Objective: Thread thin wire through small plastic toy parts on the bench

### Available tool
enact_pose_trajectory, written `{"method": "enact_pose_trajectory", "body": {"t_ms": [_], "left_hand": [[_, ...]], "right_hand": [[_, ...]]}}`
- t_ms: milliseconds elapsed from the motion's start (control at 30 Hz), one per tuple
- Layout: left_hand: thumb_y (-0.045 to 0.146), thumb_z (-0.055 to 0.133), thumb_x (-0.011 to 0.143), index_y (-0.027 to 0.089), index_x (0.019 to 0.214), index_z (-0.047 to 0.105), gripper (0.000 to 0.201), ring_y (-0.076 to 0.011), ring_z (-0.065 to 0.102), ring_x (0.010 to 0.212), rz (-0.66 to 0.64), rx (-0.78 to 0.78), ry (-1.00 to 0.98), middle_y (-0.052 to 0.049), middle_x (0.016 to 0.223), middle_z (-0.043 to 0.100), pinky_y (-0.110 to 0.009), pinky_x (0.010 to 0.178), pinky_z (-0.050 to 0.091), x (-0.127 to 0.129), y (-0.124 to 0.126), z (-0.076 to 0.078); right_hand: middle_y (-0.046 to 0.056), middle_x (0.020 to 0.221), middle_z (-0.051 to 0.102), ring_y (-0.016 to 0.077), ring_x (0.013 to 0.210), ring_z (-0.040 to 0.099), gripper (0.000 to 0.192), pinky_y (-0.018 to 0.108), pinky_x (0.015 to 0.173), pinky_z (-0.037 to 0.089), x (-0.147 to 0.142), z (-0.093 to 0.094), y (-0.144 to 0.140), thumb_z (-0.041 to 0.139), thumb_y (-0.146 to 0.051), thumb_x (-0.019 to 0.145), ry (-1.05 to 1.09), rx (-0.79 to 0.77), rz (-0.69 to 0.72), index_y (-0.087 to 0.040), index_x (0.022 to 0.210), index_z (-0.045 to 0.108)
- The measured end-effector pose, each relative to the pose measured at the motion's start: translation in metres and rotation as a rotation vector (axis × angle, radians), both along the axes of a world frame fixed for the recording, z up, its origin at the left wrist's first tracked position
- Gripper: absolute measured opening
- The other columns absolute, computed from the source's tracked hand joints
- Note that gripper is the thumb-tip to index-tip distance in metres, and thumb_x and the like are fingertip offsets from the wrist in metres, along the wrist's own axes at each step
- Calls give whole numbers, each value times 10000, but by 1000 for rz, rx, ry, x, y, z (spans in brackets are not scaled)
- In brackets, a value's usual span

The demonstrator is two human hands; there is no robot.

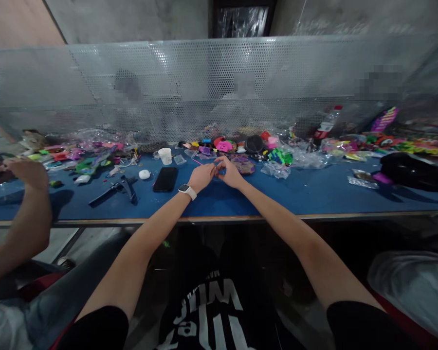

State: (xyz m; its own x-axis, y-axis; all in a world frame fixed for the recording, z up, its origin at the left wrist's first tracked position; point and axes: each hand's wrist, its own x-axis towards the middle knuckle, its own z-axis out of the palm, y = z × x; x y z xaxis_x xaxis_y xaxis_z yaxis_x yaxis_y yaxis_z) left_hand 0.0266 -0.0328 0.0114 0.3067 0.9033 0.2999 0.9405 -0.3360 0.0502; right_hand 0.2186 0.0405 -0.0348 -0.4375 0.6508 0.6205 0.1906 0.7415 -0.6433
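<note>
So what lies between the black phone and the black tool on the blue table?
In the head view, a small white earbud case lies between the black phone and the black tool on the blue table.

A long blue counter runs beneath a perforated metal screen; behind it, grey concrete wall and a dark window.

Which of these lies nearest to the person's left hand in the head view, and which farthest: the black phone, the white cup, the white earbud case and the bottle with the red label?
From the left hand:
1. Black phone, just to its left on the blue table.
2. White cup, farther back and left.
3. White earbud case, left beyond the phone.
4. Bottle with the red label, far right by the mesh screen.
</note>
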Motion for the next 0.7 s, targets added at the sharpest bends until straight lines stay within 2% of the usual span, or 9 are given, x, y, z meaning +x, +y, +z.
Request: {"method": "enact_pose_trajectory", "body": {"t_ms": [100, 267, 400, 500, 567, 700], "left_hand": [[273, 367, 1310, 154, 1424, 763, 429, -316, 830, 1280, 11, -12, -10, -174, 1418, 852, -372, 953, 571, 1, 0, 0], [237, 383, 1301, 165, 1449, 755, 407, -314, 830, 1294, 5, 1, -19, -169, 1431, 850, -377, 962, 579, -1, 3, -3], [263, 403, 1305, 195, 1434, 759, 384, -302, 839, 1277, 6, 35, 0, -150, 1425, 853, -362, 899, 570, -2, 6, -7], [283, 415, 1304, 203, 1408, 768, 376, -302, 850, 1215, -13, 49, 49, -151, 1374, 855, -366, 843, 563, -1, 4, -8], [263, 429, 1295, 207, 1414, 767, 363, -304, 852, 1191, -24, 62, 76, -149, 1363, 850, -371, 821, 558, 0, 1, -7], [247, 402, 1296, 219, 1449, 756, 387, -300, 850, 1197, -3, 116, 73, -155, 1371, 841, -369, 826, 551, 3, -5, -5]], "right_hand": [[18, 946, 818, 287, 922, 770, 510, 449, 949, 621, 4, 0, 2, 892, -375, 815, -19, -16, -7, -268, 1261, 668], [98, 1025, 891, 310, 946, 813, 354, 469, 947, 638, 5, 5, -1, 875, -553, 937, -20, -35, -43, -248, 1084, 772], [94, 924, 886, 282, 854, 791, 501, 430, 878, 635, 5, 12, -5, 809, -739, 1005, 66, -110, -88, -252, 890, 776], [74, 818, 852, 234, 726, 720, 624, 364, 713, 574, 5, 15, -4, 826, -851, 955, 117, -262, -39, -253, 795, 747], [62, 783, 827, 214, 710, 703, 641, 324, 658, 533, 5, 16, -4, 894, -863, 884, 191, -399, 10, -247, 790, 742], [9, 720, 731, 168, 674, 663, 552, 278, 638, 531, 4, 21, -6, 1021, -696, 852, 365, -740, 153, -233, 853, 722]]}}
